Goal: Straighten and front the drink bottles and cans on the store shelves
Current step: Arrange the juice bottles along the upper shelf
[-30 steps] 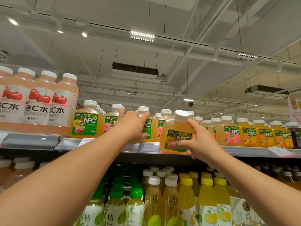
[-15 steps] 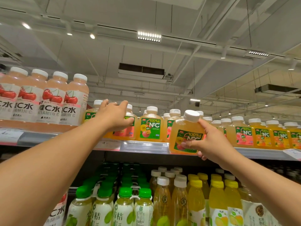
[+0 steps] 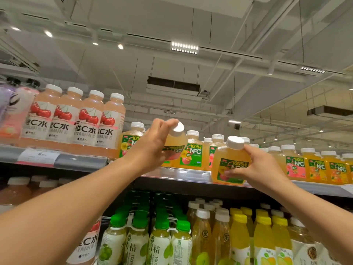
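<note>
A row of small NFC juice bottles with white caps and green labels stands on the top shelf (image 3: 183,174). My left hand (image 3: 152,144) grips one NFC bottle (image 3: 176,142) and holds it tilted to the right, lifted off the row. My right hand (image 3: 261,169) grips a second NFC bottle (image 3: 229,165) at the shelf's front lip, its label facing me. Between the two, another NFC bottle (image 3: 193,152) stands upright on the shelf.
Tall pink cherry vitamin C bottles (image 3: 86,123) line the top shelf at left. Orange NFC bottles (image 3: 315,165) stand at right. Below are green-capped citrus bottles (image 3: 162,243) and yellow-capped bottles (image 3: 261,240). Price tags (image 3: 38,155) hang on the shelf edge.
My left hand has taken an NFC bottle from the row and tipped it to the right. My right hand keeps its bottle at the shelf edge. The camera has turned left.
</note>
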Demonstrator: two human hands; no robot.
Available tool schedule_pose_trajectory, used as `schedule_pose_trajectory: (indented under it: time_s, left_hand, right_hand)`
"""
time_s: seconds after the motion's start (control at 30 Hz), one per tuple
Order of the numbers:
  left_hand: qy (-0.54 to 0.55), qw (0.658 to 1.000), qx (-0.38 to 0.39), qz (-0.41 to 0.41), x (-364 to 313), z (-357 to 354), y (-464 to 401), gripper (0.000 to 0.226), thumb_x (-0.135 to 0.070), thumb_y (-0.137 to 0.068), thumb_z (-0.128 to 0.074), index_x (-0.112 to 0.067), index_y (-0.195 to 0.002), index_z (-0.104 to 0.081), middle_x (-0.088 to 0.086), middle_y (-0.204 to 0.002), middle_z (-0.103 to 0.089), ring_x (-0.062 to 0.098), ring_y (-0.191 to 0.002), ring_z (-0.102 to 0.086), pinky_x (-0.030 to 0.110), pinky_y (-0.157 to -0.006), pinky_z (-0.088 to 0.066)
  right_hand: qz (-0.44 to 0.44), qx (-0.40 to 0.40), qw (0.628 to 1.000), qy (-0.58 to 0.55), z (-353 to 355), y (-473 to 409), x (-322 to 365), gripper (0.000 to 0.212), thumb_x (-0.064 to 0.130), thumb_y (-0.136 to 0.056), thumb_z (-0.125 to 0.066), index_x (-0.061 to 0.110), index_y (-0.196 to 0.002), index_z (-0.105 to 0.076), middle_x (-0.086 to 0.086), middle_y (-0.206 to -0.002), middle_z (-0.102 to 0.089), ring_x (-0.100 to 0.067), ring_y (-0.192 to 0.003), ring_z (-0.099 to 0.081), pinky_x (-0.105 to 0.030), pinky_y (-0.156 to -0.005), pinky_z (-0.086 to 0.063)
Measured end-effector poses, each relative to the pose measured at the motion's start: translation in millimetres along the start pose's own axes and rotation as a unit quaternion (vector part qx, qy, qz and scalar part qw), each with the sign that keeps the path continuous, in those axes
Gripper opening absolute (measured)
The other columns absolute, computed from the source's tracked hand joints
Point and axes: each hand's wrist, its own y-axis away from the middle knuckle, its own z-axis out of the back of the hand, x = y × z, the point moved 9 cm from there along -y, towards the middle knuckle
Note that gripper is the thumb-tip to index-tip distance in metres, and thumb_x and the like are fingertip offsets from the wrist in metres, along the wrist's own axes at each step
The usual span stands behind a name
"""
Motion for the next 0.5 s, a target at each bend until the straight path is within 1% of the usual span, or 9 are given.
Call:
schedule_pose_trajectory:
  time_s: [0.07,0.13,0.17,0.27,0.3,0.37,0.4,0.43,0.5]
  left_hand:
    - [0.033,0.998,-0.044,0.009,3,23,4,0.087,-0.019,-0.076,-0.081,-0.039,-0.135,-0.021,-0.003,-0.117,-0.034,0.019,-0.093,-0.049,0.025,-0.073,-0.044]
    - [0.045,0.997,-0.049,0.028,12,41,9,0.087,-0.015,-0.076,-0.08,-0.04,-0.136,-0.022,-0.003,-0.117,-0.036,0.017,-0.094,-0.049,0.021,-0.07,-0.042]
    - [0.044,0.997,-0.045,0.036,17,47,13,0.086,-0.016,-0.077,-0.08,-0.039,-0.138,-0.023,-0.001,-0.118,-0.04,0.017,-0.095,-0.049,0.022,-0.071,-0.042]
    - [0.036,0.997,-0.039,0.063,34,65,30,0.083,-0.023,-0.077,-0.08,-0.028,-0.142,-0.029,0.002,-0.122,-0.048,0.017,-0.099,-0.049,0.028,-0.079,-0.042]
    - [0.039,0.996,-0.038,0.073,39,70,37,0.082,-0.024,-0.077,-0.08,-0.026,-0.143,-0.031,0.002,-0.123,-0.049,0.017,-0.101,-0.048,0.029,-0.081,-0.042]
    - [0.044,0.995,-0.03,0.089,50,77,51,0.083,-0.025,-0.076,-0.08,-0.024,-0.143,-0.032,0.002,-0.129,-0.05,0.018,-0.105,-0.05,0.033,-0.087,-0.046]
    - [0.044,0.994,-0.024,0.095,54,81,57,0.083,-0.025,-0.076,-0.08,-0.024,-0.144,-0.032,0.002,-0.132,-0.05,0.018,-0.108,-0.05,0.035,-0.09,-0.047]
    - [0.042,0.994,-0.018,0.1,59,84,62,0.083,-0.026,-0.076,-0.08,-0.024,-0.144,-0.032,0.002,-0.134,-0.049,0.019,-0.111,-0.051,0.037,-0.092,-0.047]
    - [0.042,0.993,-0.012,0.111,68,91,73,0.084,-0.027,-0.076,-0.08,-0.026,-0.144,-0.031,0.001,-0.135,-0.049,0.018,-0.112,-0.051,0.034,-0.092,-0.046]
  right_hand:
    - [0.027,-0.009,0.999,0.025,1,-1,17,0.06,0.046,-0.053,-0.09,0.034,-0.103,-0.059,0.012,-0.093,-0.064,-0.009,-0.084,-0.06,-0.035,-0.069,-0.051]
    - [0.04,-0.009,0.999,0.011,-3,-8,37,0.06,0.049,-0.051,-0.089,0.039,-0.098,-0.054,0.016,-0.09,-0.063,-0.004,-0.081,-0.06,-0.026,-0.062,-0.047]
    - [0.04,-0.004,0.999,-0.002,-8,-13,49,0.064,0.051,-0.05,-0.089,0.039,-0.1,-0.052,0.017,-0.091,-0.062,-0.003,-0.081,-0.06,-0.025,-0.061,-0.046]
    - [0.044,0.01,0.998,-0.035,-31,-34,87,0.078,0.05,-0.051,-0.09,0.031,-0.115,-0.048,0.007,-0.104,-0.063,-0.013,-0.089,-0.062,-0.033,-0.071,-0.053]
    - [0.05,0.012,0.998,-0.036,-40,-39,100,0.078,0.05,-0.052,-0.09,0.029,-0.116,-0.049,0.006,-0.105,-0.063,-0.013,-0.088,-0.062,-0.031,-0.068,-0.053]
    - [0.053,0.024,0.997,-0.052,-61,-46,122,0.081,0.048,-0.054,-0.09,0.028,-0.121,-0.049,0.006,-0.105,-0.061,-0.008,-0.083,-0.06,-0.021,-0.055,-0.049]
    - [0.052,0.033,0.996,-0.061,-71,-49,131,0.082,0.047,-0.056,-0.09,0.027,-0.124,-0.048,0.006,-0.105,-0.061,-0.006,-0.081,-0.06,-0.02,-0.052,-0.05]
    - [0.053,0.041,0.996,-0.061,-81,-52,138,0.083,0.047,-0.057,-0.09,0.027,-0.126,-0.048,0.006,-0.106,-0.061,-0.006,-0.08,-0.06,-0.022,-0.054,-0.052]
    - [0.047,0.05,0.997,-0.04,-97,-56,146,0.083,0.048,-0.058,-0.089,0.026,-0.127,-0.049,0.005,-0.108,-0.063,-0.01,-0.084,-0.062,-0.03,-0.066,-0.056]
